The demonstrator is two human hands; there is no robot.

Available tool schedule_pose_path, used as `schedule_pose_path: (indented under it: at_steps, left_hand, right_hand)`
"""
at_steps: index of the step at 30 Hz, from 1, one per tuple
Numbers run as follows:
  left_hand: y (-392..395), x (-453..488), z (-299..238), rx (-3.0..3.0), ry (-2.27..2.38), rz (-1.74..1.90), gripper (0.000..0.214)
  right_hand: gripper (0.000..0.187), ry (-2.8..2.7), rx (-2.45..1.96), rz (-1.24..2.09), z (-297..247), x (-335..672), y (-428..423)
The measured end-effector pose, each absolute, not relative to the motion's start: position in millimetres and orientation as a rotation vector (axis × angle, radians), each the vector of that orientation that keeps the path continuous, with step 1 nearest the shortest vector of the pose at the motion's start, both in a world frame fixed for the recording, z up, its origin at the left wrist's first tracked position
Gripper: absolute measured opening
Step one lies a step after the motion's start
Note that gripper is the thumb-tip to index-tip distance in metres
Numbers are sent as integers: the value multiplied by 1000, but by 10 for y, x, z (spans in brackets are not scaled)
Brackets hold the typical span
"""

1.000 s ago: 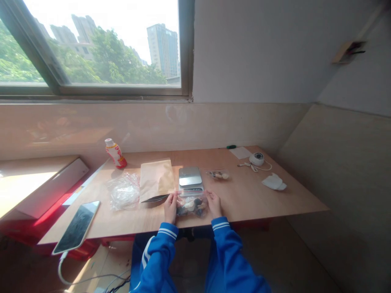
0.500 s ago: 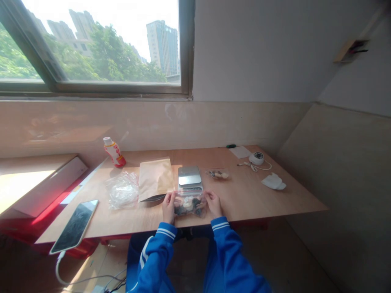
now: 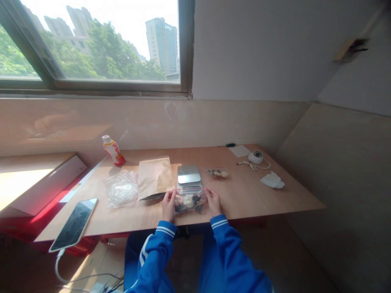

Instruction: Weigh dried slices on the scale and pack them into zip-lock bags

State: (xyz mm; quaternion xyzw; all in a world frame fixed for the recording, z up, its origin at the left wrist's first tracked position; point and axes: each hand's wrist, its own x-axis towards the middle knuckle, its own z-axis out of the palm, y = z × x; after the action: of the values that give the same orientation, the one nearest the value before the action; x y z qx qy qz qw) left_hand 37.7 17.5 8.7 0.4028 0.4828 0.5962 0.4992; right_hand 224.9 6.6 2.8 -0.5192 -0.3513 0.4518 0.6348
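Bag (image 3: 190, 202) at lower centre appears filled; left hand (image 3: 169, 206) and right hand (image 3: 214, 202) pinch its top edge; sealing status cannot be told.

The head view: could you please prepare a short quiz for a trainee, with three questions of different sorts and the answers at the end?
1. True or false: the left hand and the right hand hold the same filled clear bag.

2. Which thing stands directly beyond that bag, as the person sees it?
a) the bottle
b) the metal-topped scale
c) the crumpled white sheet

3. Fill in the missing word: a ____ is plugged into the phone at the left end of the table.

Key: 1 true; 2 b; 3 cable.
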Motion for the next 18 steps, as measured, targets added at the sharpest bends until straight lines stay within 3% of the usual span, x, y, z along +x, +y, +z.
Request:
schedule_pose_path:
  at_steps: [18]
  left_hand:
    - [190, 360, 55, 937, 1167, 1447, 40]
  right_hand:
    - [46, -904, -1215, 932, -77, 2257, 80]
